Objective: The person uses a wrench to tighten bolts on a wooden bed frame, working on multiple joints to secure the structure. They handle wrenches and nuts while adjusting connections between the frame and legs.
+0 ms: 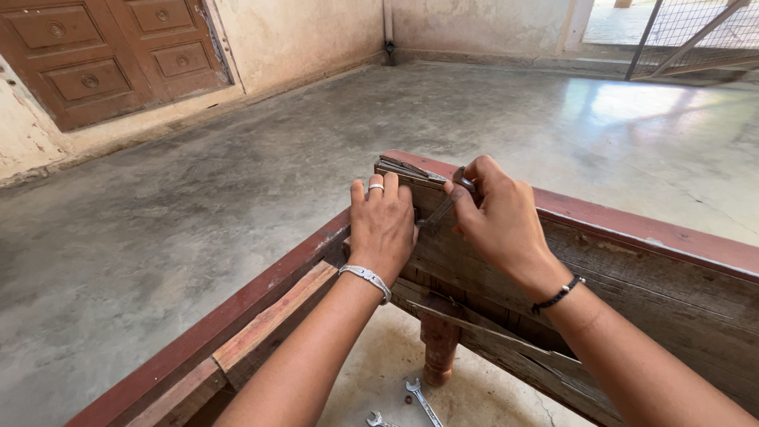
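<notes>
Our left hand presses flat on the bed frame corner; our right hand pinches a spanner. Spanners lie near on the floor; open room far and left.

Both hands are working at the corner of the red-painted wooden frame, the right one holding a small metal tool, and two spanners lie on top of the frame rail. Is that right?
Not quite. The head view shows the two spanners lying on the floor beneath the wooden frame, beside its turned leg. The rest holds: left hand and right hand at the corner, metal tool in the right.

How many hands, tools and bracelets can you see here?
Hands: 2, the left hand and the right hand
Spanners on the floor: 2, one whole, one partly cut off
Tool in the right hand: 1
Bracelets: 2, silver and black
Total: 7
</notes>
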